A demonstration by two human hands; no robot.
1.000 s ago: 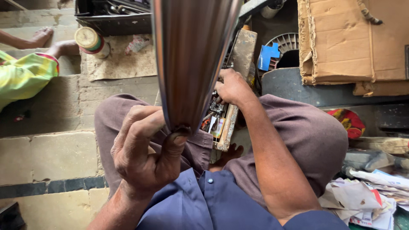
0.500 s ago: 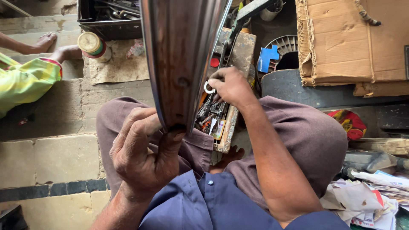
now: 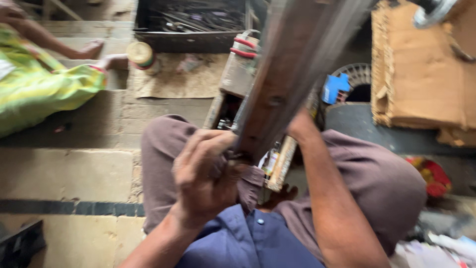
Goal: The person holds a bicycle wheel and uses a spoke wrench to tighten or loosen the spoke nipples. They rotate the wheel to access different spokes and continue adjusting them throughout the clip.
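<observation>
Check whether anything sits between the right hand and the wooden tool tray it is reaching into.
The long metal blade, held at its lower end by the left hand, crosses in front of the right hand and hides it. Only the right forearm shows, running toward the wooden tool tray. Any obstacle there cannot be seen.

Long blade: metal, brownish, dull sheen, ribbed lengthwise, a dark spot on its face.
Floor: stone slabs, matt, rough, dusty.
Cardboard: brown paperboard, matt, frayed torn edges.
Trousers: brown cloth, matt, creased.
Shirt: blue cloth, smooth, one pale button.
Toolbox: dark metal, grimy.
Garment at left: yellow-green cloth, slightly glossy.
</observation>
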